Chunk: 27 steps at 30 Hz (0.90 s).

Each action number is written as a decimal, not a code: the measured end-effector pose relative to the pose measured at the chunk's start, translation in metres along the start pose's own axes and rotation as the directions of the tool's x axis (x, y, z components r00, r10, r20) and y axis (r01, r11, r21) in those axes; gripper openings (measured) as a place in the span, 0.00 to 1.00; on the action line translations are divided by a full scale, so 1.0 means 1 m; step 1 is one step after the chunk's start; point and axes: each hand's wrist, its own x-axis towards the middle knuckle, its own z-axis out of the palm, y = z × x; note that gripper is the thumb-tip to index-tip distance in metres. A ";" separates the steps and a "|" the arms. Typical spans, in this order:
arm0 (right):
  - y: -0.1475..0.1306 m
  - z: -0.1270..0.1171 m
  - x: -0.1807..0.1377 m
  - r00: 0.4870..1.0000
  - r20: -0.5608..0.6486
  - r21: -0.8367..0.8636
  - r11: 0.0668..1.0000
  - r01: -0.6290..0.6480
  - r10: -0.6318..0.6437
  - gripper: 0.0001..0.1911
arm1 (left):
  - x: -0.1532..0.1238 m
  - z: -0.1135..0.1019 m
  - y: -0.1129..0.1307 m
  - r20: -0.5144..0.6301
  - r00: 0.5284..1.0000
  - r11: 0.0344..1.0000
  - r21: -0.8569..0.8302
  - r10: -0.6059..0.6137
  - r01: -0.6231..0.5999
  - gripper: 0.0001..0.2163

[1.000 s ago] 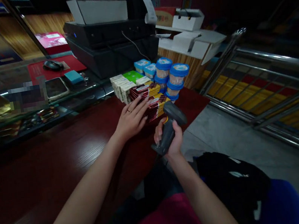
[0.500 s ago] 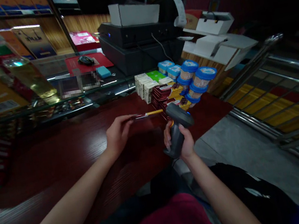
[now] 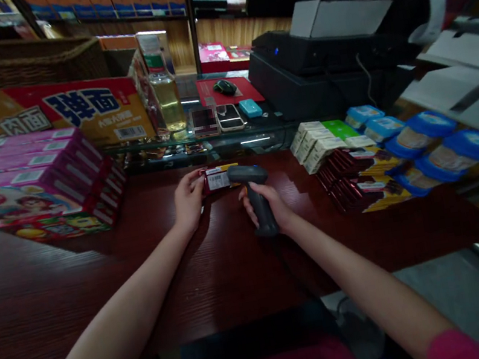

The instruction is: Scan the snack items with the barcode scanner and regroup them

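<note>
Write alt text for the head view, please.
A person's left hand holds a red pack, barcode showing, while the right hand aims a scanner at it above a dark red counter. Pink boxes lie left, blue-lidded tubs right.

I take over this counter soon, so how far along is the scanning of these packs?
Done: no scanned pack lies visibly set apart. In hand: the left hand holds one red pack, barcode label up, at the head of the scanner gripped by the right hand. Left: the pile of similar packs, the white boxes and the blue-lidded tubs at the right of the counter.
</note>
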 end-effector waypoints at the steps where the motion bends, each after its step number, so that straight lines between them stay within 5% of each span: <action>1: 0.001 0.001 0.006 1.000 -0.011 0.001 1.000 0.002 -0.002 0.23 | 0.002 -0.001 -0.002 -0.006 1.000 1.000 0.005 0.014 -0.014 0.15; 14: 0.011 0.001 0.008 0.999 -0.005 -0.043 0.998 -0.034 0.034 0.23 | 0.004 -0.001 -0.014 -0.015 0.990 0.978 0.155 0.142 -0.138 0.10; 18: 0.010 -0.002 0.005 1.000 -0.022 0.009 1.000 -0.004 0.005 0.23 | 0.008 -0.008 -0.008 0.126 0.961 0.929 0.254 0.245 -0.270 0.15; 23: 0.007 -0.011 0.000 0.995 -0.086 0.059 0.997 0.048 -0.043 0.22 | 0.008 -0.035 0.017 0.440 0.809 0.635 0.509 0.389 -0.582 0.21; 27: 0.005 -0.015 -0.002 0.991 -0.121 0.092 0.993 0.075 -0.063 0.22 | 0.003 -0.066 0.030 0.555 0.730 0.415 0.600 0.398 -0.683 0.17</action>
